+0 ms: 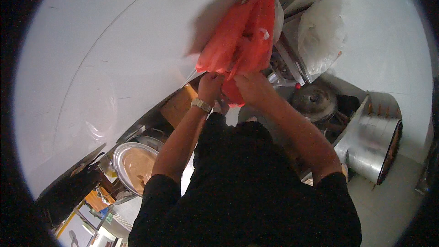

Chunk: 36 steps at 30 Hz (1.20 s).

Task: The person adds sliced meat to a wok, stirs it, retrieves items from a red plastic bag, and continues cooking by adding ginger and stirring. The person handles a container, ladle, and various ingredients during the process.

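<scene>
A red plastic bag [240, 37] hangs against the white wall, above and in front of me. Both my hands are at its lower end. My left hand [212, 84], with a metal-banded watch [201, 105] on the wrist, has its fingers closed at the bag's lower left edge. On the other side, my right hand [252, 87] is closed on the red plastic, and a thin strip of it stands up beside the fingers. A lower piece of red plastic [233, 92] shows between the two hands. The fingertips are partly hidden.
A clear plastic bag [322, 37] hangs at the upper right. Below it are a round metal lid [313, 99] and a large metal cylinder [372, 147] lying sideways. At the left are a round metal basin [118, 164] and a brown cardboard box [178, 106].
</scene>
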{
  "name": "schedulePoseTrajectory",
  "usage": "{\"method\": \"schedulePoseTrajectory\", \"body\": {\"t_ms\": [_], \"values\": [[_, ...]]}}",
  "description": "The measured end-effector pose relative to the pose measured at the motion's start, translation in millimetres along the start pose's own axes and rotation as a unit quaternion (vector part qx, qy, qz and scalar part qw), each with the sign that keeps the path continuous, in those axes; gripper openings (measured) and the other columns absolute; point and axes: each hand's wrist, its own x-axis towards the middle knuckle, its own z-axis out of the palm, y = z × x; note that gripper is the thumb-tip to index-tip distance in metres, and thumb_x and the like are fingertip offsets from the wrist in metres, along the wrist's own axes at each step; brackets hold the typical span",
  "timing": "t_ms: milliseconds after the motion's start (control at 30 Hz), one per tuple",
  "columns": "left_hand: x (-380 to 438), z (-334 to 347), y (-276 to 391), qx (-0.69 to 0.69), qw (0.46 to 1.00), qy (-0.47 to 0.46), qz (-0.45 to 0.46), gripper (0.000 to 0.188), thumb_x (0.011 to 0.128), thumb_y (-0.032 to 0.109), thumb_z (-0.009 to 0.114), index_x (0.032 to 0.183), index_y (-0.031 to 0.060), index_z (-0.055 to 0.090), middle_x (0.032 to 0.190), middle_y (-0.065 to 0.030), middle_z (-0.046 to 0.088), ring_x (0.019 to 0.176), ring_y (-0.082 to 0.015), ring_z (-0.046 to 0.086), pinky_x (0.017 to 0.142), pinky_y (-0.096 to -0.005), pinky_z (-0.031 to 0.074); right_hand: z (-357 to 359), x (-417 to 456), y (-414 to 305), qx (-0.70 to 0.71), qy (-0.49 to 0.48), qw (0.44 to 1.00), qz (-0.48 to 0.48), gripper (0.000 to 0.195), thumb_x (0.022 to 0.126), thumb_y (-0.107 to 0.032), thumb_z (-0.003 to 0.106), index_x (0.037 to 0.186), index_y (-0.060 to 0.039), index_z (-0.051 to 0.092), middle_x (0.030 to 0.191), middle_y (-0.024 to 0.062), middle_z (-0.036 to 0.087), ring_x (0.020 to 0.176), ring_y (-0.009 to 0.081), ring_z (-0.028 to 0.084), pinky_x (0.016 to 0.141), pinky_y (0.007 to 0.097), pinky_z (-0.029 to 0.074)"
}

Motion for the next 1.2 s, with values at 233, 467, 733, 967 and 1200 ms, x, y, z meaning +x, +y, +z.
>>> {"method": "schedulePoseTrajectory", "body": {"t_ms": [233,467,733,967,1200], "values": [[85.4,37.1,-33.4,-0.024,0.983,0.109,0.149,0.041,0.076,0.019,0.055,0.112,0.0011,0.049,0.101,-0.0240,0.057,0.099,-0.0365,0.054,0.083,-0.0408,0.044,37.7,94.1,72.2,-0.066,-0.004,0.996,0.056,0.022,0.075,-0.011,0.049,0.094,-0.0022,0.056,0.090,0.0167,0.059,0.095,0.0311,0.056,0.077,0.0410,0.047],[74.0,22.4,-30.3,-0.047,0.975,0.193,0.096,0.054,0.074,0.015,0.053,0.124,0.0023,0.038,0.089,-0.0216,0.060,0.080,-0.0336,0.059,0.072,-0.0401,0.047,90.2,119.6,113.6,-0.162,0.112,0.980,-0.005,0.028,0.075,-0.017,0.052,0.098,-0.0043,0.062,0.101,0.0152,0.061,0.098,0.0276,0.057,0.087,0.0374,0.045],[52.9,18.7,24.9,-0.253,0.954,0.141,-0.074,0.050,0.073,0.007,0.049,0.122,0.0030,0.042,0.082,-0.0142,0.059,0.068,-0.0173,0.059,0.056,-0.0301,0.048,51.2,94.6,95.2,0.189,0.249,0.947,-0.071,0.028,0.079,-0.019,0.051,0.098,-0.0006,0.060,0.104,0.0150,0.058,0.096,0.0229,0.056,0.083,0.0324,0.046],[97.1,25.1,-45.2,0.012,0.970,0.149,0.193,0.025,0.081,0.017,0.050,0.105,0.0080,0.050,0.081,-0.0035,0.057,0.068,-0.0110,0.052,0.054,-0.0255,0.043,38.2,14.8,80.7,0.163,0.232,0.959,0.010,0.022,0.076,-0.025,0.054,0.081,-0.0043,0.059,0.085,0.0146,0.059,0.076,0.0280,0.057,0.065,0.0386,0.047],[78.7,-0.7,-62.2,-0.152,0.987,0.029,0.032,0.011,0.081,0.018,0.046,0.079,0.0080,0.050,0.070,-0.0013,0.052,0.061,-0.0124,0.047,0.052,-0.0255,0.040,182.1,-196.2,135.6,0.066,0.200,0.934,0.287,0.022,0.075,-0.026,0.057,0.072,-0.0043,0.059,0.072,0.0150,0.060,0.059,0.0321,0.057,0.053,0.0419,0.046]]}}
